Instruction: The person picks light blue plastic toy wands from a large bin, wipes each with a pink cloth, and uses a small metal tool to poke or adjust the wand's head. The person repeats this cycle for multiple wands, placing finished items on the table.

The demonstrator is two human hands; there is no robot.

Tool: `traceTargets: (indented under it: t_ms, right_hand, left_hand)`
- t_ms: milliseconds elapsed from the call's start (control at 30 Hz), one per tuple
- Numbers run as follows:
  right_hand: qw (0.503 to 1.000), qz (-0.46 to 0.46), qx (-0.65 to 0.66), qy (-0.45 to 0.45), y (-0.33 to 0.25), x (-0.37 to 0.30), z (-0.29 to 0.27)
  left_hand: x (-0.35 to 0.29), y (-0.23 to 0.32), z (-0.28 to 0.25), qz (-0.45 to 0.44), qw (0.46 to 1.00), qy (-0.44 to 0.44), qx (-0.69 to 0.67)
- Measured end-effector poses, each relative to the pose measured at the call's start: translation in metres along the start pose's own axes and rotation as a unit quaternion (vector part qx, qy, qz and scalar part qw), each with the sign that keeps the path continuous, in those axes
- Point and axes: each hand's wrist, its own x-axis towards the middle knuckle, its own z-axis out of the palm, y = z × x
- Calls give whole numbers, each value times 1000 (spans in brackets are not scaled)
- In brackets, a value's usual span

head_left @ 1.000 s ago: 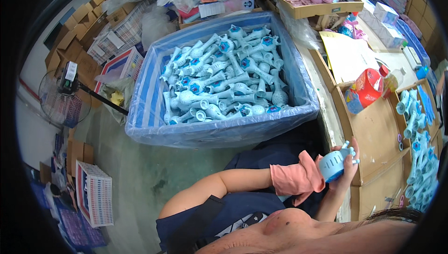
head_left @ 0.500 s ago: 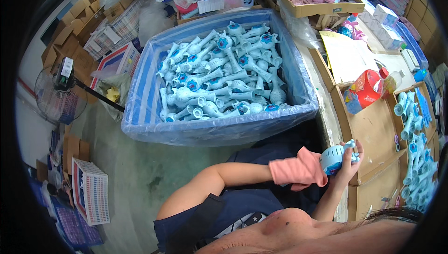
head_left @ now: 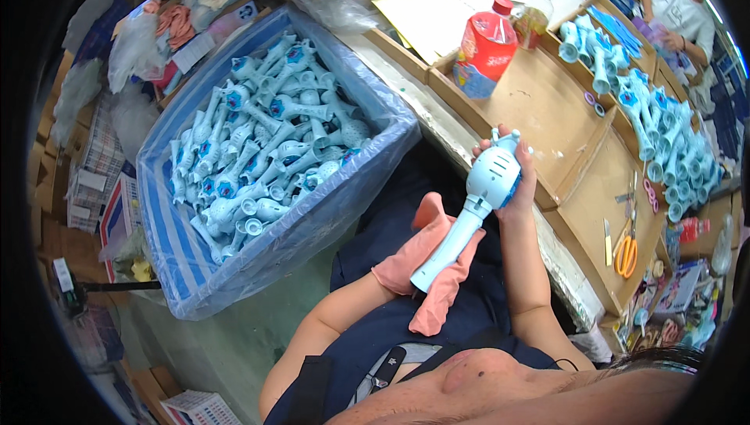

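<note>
The pale blue and white toy wand (head_left: 478, 210) sits right over the person's lap, tilted so its round head points up toward the counter (head_left: 539, 105) and its handle slants down to the left. The right hand (head_left: 516, 179) is wrapped around the head end, fingers (head_left: 528, 161) curled tight on it from the far side. The left hand (head_left: 418, 257) is under the handle end and it's covered by a salmon-pink cloth (head_left: 431, 278), so the handle lies against the cloth; can't tell if those fingers are actually closed on the wand or just propping it up, since the cloth hides them.

Left of the wand there's a big bin lined with blue-striped plastic (head_left: 187, 265), piled full of more wands of the same kind (head_left: 266, 151), all jumbled. Just beyond the wand's head is the long cardboard-topped counter with shallow cardboard trays on it. A red jar with a red lid (head_left: 484, 54) stands on the counter above the wand, and a yellowish sheet of paper (head_left: 433, 11) lies just past that. To the right of the wand, further along the counter, another heap of finished wands (head_left: 664, 144) fills a tray. Down from that heap, orange-handled scissors (head_left: 625, 249) lie flat on the cardboard, right of the wand's handle. Way off at the top right, another person in a white shirt (head_left: 676, 3) is sitting at the far end of the counter.
</note>
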Motion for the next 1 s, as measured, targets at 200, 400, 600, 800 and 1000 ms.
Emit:
traceTargets:
  t_ms: [200, 400, 600, 800, 1000]
  right_hand:
    - [988, 18, -90, 127, 15, -33, 26]
    - [973, -3, -199, 120, 24, -49, 16]
    - [996, 66, 59, 18, 29, -38, 14]
    - [991, 131, -14, -7, 29, -47, 14]
    - [993, 73, -92, 32, 36, -55, 2]
  left_hand:
    - [3, 8, -24, 126, 937, -61, 319]
    - [-7, 6, 18, 234, 519, 59, 820]
    - [2, -2, 20, 206, -80, 77, 972]
    - [2, 8, 1, 272, 162, 120, 941]
    - [4, 8, -8, 315, 360, 117, 871]
